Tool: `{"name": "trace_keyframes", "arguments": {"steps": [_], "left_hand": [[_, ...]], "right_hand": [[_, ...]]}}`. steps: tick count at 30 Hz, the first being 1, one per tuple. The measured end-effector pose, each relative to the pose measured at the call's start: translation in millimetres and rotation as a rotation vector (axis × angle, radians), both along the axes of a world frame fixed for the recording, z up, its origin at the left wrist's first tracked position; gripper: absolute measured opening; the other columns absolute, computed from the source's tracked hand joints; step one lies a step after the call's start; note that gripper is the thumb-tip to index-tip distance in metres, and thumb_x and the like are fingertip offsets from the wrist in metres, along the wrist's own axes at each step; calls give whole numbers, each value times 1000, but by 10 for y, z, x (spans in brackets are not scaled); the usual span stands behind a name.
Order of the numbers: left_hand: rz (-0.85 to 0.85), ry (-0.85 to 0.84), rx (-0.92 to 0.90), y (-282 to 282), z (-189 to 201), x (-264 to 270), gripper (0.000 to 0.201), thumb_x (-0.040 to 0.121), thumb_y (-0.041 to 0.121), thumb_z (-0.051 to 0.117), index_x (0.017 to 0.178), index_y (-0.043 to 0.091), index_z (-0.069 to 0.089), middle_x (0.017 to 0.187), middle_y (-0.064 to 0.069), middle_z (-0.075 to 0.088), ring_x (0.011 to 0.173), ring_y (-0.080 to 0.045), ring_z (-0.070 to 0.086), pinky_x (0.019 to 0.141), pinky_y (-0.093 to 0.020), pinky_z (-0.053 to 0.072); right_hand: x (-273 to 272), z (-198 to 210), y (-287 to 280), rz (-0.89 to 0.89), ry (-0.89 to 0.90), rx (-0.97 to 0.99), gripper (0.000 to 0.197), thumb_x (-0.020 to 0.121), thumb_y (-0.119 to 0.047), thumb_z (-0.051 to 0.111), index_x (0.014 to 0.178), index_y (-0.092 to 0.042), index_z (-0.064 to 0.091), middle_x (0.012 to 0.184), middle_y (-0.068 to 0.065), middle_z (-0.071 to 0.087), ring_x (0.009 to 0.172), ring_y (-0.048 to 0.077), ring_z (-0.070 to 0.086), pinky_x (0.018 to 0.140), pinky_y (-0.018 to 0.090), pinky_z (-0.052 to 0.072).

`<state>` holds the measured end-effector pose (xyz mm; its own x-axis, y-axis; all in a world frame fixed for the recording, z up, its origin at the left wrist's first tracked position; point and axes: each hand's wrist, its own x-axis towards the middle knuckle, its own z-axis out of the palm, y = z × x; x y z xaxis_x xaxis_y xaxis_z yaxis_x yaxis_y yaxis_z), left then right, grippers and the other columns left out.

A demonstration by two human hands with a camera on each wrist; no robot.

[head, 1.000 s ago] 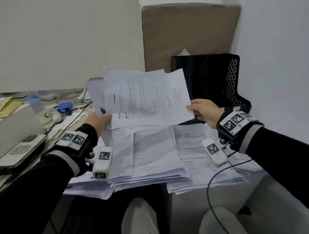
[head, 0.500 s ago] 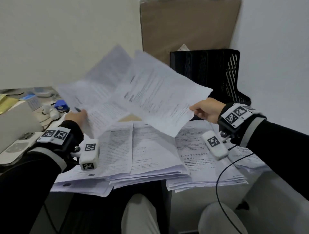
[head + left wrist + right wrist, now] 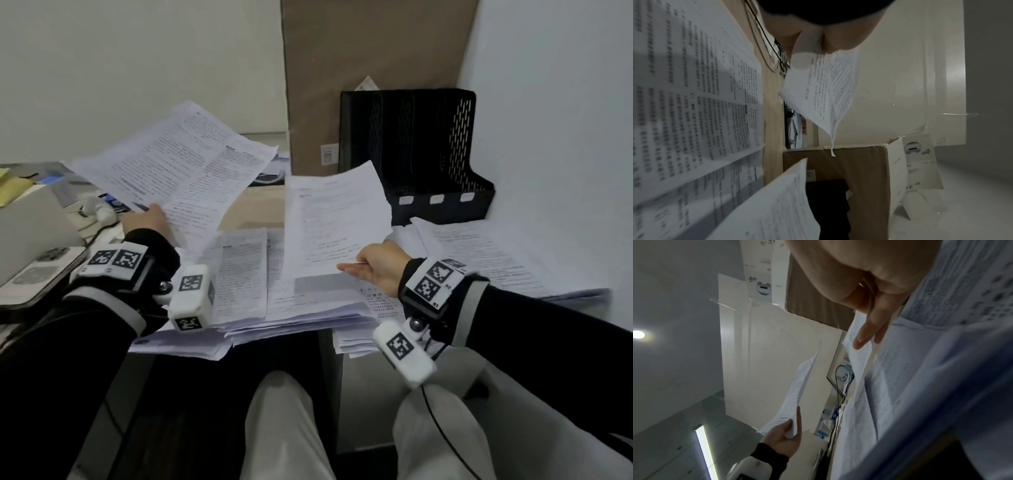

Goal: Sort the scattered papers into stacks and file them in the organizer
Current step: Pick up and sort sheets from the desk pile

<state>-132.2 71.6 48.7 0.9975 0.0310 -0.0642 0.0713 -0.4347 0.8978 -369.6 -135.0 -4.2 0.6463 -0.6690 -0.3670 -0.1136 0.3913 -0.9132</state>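
Observation:
My left hand [image 3: 150, 219] grips the near corner of a few printed sheets [image 3: 178, 161] and holds them up over the desk's left side; the left wrist view shows the same sheets [image 3: 824, 91] hanging from my fingers. My right hand [image 3: 373, 267] pinches the lower edge of a thin set of sheets [image 3: 335, 219] between thumb and fingers [image 3: 869, 331], just above the paper stacks [image 3: 246, 274] spread along the desk's front. The black mesh organizer [image 3: 431, 157] stands at the back right with dark, open slots.
A tall brown cardboard box [image 3: 370, 68] leans on the wall behind the organizer. More paper [image 3: 486, 253] lies right of it by the white wall. Cables, a white device [image 3: 34, 219] and small items crowd the left end. My knees are below the desk edge.
The bundle both hands held together has split. My left hand swung its sheets up and left; my right hand brought its sheets down and toward me over the stacks.

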Motion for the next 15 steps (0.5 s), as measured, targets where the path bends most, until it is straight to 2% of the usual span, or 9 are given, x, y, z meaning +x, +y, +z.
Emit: {"name": "trace_keyframes", "arguments": {"steps": [2,6,10,13,15], "left_hand": [[4,-14,-33,4,-25,-90,48,99,21,34,139,-4,38,146,-19,40,135,-31,38,106,-30,28],[-12,-30,-74,17,-153,-130,47,99,18,34,139,-6,35,148,-18,38,137,-28,36,107,-28,26],[-40,-2,-160,6,-231,-137,48,97,21,37,137,-6,40,144,-19,43,133,-30,42,110,-32,32],[-59,38,-279,-14,-291,-104,50,93,25,41,135,-3,44,138,-18,51,126,-31,50,109,-39,38],[-65,62,-335,-37,-324,-109,50,90,25,42,133,-1,46,132,-16,56,121,-33,54,106,-42,41]], "right_hand": [[-50,-67,63,-10,46,-2,66,92,13,28,151,-8,8,151,23,27,56,20,71,51,21,58],[-148,-130,209,24,98,-24,64,93,13,30,150,-10,10,148,22,29,69,24,68,49,20,56],[-122,-202,292,70,87,-18,63,93,13,32,149,-11,13,149,21,29,58,22,71,46,20,55],[-84,-255,312,128,96,3,61,93,13,33,148,-8,16,149,22,29,56,24,72,44,20,54],[-92,-239,333,202,122,13,50,95,9,37,143,1,25,141,25,40,60,24,72,46,19,54]]}}
